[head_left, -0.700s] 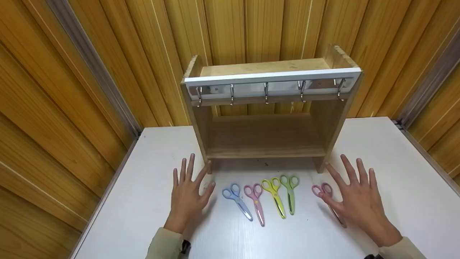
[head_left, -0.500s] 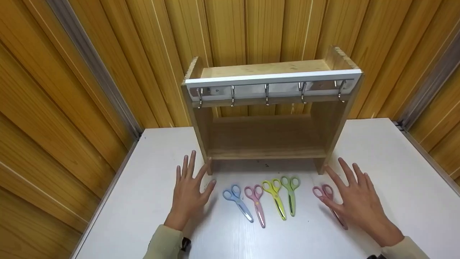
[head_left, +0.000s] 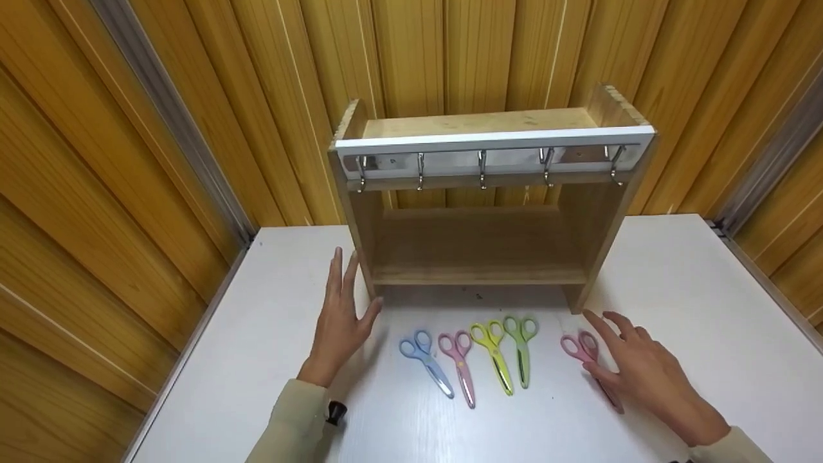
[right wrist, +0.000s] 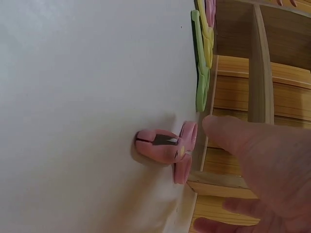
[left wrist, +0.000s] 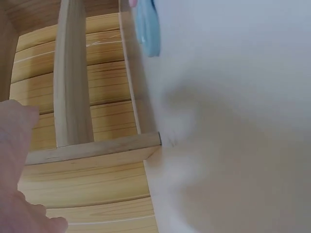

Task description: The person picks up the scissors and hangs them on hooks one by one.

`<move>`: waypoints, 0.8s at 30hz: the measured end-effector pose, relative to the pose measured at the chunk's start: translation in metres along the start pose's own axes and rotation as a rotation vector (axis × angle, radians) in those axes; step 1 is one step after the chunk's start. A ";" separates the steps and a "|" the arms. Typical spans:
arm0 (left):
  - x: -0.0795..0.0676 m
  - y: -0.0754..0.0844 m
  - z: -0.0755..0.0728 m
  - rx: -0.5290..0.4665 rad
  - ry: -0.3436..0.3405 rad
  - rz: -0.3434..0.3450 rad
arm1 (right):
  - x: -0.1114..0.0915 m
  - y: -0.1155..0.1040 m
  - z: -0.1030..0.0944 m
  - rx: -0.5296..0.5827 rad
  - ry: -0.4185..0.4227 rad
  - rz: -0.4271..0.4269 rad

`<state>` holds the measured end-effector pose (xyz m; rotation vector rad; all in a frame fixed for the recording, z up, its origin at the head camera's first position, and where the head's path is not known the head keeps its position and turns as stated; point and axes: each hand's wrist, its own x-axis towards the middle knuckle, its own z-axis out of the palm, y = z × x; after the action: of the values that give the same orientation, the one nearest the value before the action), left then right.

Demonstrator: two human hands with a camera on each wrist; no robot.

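My left hand point(head_left: 337, 325) is beside the left leg of a small wooden shelf point(head_left: 479, 278), fingers extended, holding nothing. My right hand point(head_left: 646, 370) hovers just right of and partly over a pair of pink scissors point(head_left: 580, 347), its thumb by the handles and its other fingers slightly bent. The right wrist view shows these pink scissors point(right wrist: 163, 148) lying free below the hand. Between the hands lie blue scissors point(head_left: 429, 364), another pink pair point(head_left: 461, 366), yellow scissors point(head_left: 498, 361) and green scissors point(head_left: 521, 354), handles toward the shelf.
A metal rail point(head_left: 450, 161) with several hooks runs across the shelf's upper front. The shelf stands on a white table point(head_left: 257, 373), close to a wood-panelled wall point(head_left: 476, 58). Metal posts mark the corners.
My left hand has turned, moving slightly farther forward alongside the shelf. My right hand has lowered, its fingers drawing in near the right pink scissors. The scissors stay in place.
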<state>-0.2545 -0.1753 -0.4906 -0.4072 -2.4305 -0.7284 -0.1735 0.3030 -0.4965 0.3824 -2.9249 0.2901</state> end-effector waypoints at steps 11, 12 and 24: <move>0.029 0.004 0.000 -0.445 -0.071 -0.274 | -0.007 -0.004 -0.003 0.052 -0.030 0.053; 0.030 0.003 0.001 -0.471 -0.069 -0.284 | -0.007 -0.004 -0.004 0.052 -0.051 0.059; 0.037 0.005 0.012 -0.543 0.002 -0.317 | -0.016 -0.006 -0.002 0.062 -0.148 0.111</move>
<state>-0.2869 -0.1599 -0.4745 -0.2196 -2.2916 -1.5354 -0.1563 0.3013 -0.4972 0.2610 -3.0948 0.3843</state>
